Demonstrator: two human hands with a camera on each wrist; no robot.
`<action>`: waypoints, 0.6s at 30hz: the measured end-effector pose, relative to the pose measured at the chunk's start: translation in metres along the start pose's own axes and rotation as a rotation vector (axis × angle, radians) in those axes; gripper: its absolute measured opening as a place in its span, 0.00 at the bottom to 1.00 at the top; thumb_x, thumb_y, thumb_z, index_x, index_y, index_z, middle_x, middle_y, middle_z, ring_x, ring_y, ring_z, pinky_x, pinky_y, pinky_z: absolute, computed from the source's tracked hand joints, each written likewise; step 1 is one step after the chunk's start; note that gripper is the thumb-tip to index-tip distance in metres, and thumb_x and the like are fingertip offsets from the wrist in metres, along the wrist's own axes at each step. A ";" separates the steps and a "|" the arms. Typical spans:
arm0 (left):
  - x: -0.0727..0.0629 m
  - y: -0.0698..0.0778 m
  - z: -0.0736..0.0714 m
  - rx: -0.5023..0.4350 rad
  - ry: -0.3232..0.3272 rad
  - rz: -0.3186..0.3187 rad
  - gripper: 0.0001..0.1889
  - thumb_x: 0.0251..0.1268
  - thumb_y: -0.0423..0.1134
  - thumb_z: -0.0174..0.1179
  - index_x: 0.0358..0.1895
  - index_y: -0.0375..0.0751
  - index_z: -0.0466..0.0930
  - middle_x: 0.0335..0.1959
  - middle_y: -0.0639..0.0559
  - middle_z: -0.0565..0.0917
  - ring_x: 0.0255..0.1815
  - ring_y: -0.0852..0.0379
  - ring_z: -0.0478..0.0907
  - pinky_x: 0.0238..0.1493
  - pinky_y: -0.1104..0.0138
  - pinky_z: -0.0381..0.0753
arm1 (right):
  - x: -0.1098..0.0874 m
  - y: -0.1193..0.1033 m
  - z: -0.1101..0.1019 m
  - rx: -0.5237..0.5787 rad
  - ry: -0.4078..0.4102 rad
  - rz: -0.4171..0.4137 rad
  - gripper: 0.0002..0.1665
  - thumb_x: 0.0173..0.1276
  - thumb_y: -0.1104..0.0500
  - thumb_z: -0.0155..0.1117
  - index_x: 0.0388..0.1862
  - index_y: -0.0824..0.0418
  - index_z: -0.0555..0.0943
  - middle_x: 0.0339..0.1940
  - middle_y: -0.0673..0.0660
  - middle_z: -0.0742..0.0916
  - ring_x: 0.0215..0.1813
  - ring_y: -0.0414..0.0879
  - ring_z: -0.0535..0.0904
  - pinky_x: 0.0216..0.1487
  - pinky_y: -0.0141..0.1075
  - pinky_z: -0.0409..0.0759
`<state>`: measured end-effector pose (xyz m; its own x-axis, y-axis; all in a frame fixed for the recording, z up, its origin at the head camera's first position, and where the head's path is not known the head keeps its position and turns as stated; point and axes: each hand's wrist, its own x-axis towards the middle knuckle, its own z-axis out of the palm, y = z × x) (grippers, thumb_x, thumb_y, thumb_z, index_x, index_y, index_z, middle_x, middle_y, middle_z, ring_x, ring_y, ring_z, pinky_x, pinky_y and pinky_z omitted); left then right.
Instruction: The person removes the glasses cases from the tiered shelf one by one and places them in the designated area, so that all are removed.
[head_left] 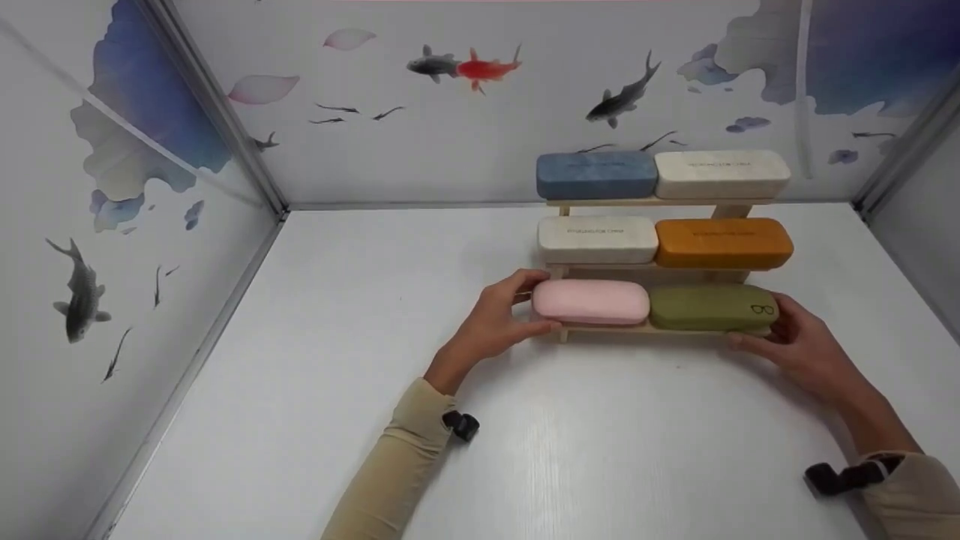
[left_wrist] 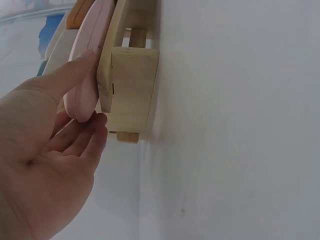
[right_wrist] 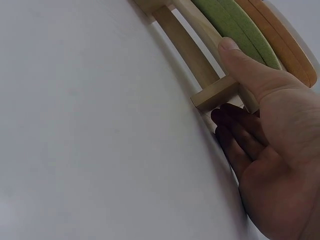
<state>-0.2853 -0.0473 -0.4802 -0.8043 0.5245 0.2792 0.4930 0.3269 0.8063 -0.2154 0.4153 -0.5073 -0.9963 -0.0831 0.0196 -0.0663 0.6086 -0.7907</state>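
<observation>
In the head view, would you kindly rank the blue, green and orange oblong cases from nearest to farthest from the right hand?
1. Green oblong case: bottom shelf, beside the right hand.
2. Orange oblong case: middle shelf, right.
3. Blue oblong case: top shelf, left.

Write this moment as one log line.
left fingers: by end of pink case; right fingers: by end of green case; cases: side by side, bottom shelf; grip: unclear

Printed fish (head_left: pixel 489 70) and blue blotches (head_left: pixel 885 52) are decorating white walls (head_left: pixel 420 161); metal posts (head_left: pixel 219 109) are framing the corners; light is glinting off a white table (head_left: pixel 315 315).
</observation>
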 end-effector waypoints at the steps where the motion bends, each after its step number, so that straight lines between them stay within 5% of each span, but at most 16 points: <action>1: 0.000 0.000 0.000 0.003 0.000 0.003 0.39 0.65 0.42 0.80 0.76 0.38 0.72 0.73 0.48 0.81 0.75 0.56 0.78 0.74 0.68 0.80 | 0.000 0.000 0.000 -0.002 -0.002 0.005 0.55 0.73 0.44 0.77 0.88 0.56 0.59 0.76 0.57 0.76 0.61 0.26 0.75 0.56 0.11 0.73; 11: 0.001 0.000 0.000 0.005 0.002 0.006 0.38 0.66 0.45 0.79 0.77 0.41 0.73 0.74 0.48 0.81 0.75 0.56 0.78 0.74 0.68 0.80 | 0.000 -0.002 -0.001 -0.010 -0.004 0.008 0.55 0.74 0.42 0.76 0.89 0.57 0.58 0.76 0.61 0.76 0.61 0.26 0.75 0.55 0.11 0.73; 18: 0.000 0.001 0.000 0.014 0.003 0.002 0.38 0.67 0.43 0.79 0.77 0.40 0.74 0.74 0.47 0.81 0.75 0.55 0.78 0.73 0.69 0.81 | 0.000 0.000 0.000 0.003 0.008 -0.021 0.51 0.74 0.46 0.76 0.87 0.56 0.61 0.71 0.49 0.79 0.60 0.27 0.77 0.56 0.12 0.76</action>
<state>-0.2844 -0.0471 -0.4797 -0.8043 0.5228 0.2825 0.4994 0.3369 0.7982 -0.2157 0.4146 -0.5072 -0.9952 -0.0893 0.0413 -0.0871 0.6042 -0.7920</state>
